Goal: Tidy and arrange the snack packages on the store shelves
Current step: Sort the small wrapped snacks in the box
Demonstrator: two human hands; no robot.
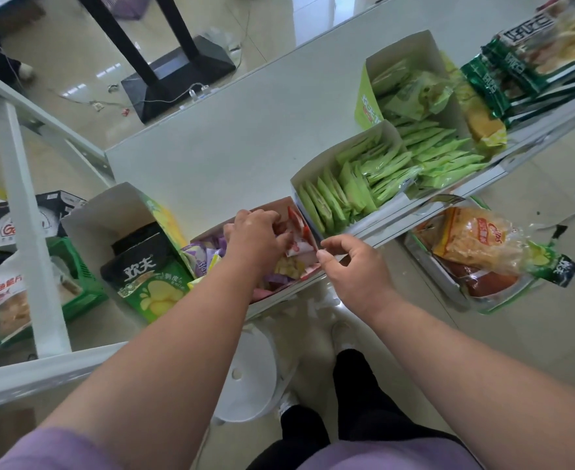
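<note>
On the white shelf (232, 144), an open cardboard box (308, 228) holds mixed small snack packets in red-white, purple and yellow. My left hand (252, 237) reaches into this box, its fingers curled round red-and-white packets (296, 244). My right hand (350, 262) hovers at the box's near right corner, fingers loosely curled and holding nothing. To the left stands a white box (110, 218) with a black-and-green chip package (147, 276). To the right, two boxes hold rows of light green packets (364, 184).
Green-and-white snack bags (530, 72) are stacked at the shelf's far right. A lower shelf (449, 283) holds an orange chip bag (476, 239). A green basket (76, 269) and more packages sit at the left. A white stool (249, 378) stands by my feet.
</note>
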